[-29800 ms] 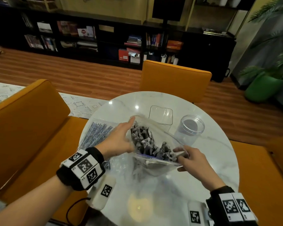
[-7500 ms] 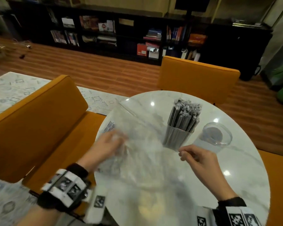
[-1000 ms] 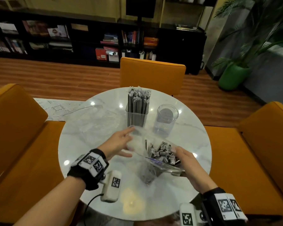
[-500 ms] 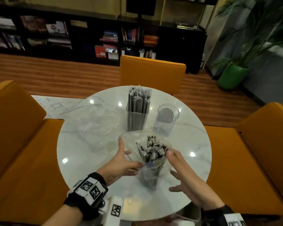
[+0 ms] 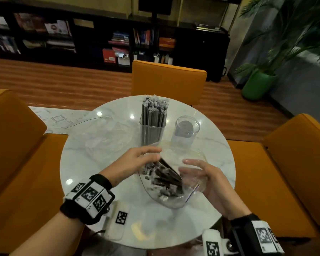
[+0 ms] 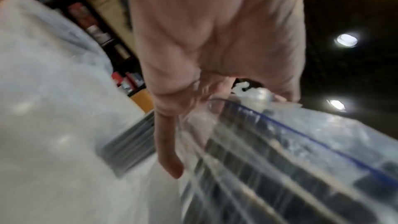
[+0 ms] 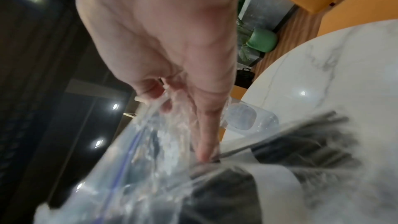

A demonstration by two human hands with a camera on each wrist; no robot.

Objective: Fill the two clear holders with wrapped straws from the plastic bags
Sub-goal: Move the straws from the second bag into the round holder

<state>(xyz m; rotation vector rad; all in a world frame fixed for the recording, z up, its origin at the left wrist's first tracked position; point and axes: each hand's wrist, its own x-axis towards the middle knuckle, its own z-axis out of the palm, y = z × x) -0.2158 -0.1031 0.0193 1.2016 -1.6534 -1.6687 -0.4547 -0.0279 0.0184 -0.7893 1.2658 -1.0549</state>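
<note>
A clear zip bag of wrapped straws point(image 5: 164, 182) hangs tilted over the near middle of the round marble table point(image 5: 216, 163), held between both hands. My left hand point(image 5: 137, 160) grips its left side, fingers stretched over the top. My right hand point(image 5: 201, 174) cups and pinches the plastic on the right, by the blue zip line. In the wrist views, the left hand point(image 6: 215, 57) and right hand point(image 7: 163, 48) both hold the bag's point(image 6: 301, 142) rim. The square holder point(image 5: 151, 130) behind stands packed with straws. The round holder point(image 5: 186, 131) beside it is empty.
An empty crumpled plastic bag point(image 5: 100, 137) lies on the table's left part. Orange chairs point(image 5: 168, 80) stand at the far side, left and right. A green pot with a plant point(image 5: 257, 84) is at the back right. Bookshelves line the far wall.
The bag stood upright half a second ago; now it is tipped onto a slant with its mouth toward me. Both hands have shifted round it, the left one onto its top.
</note>
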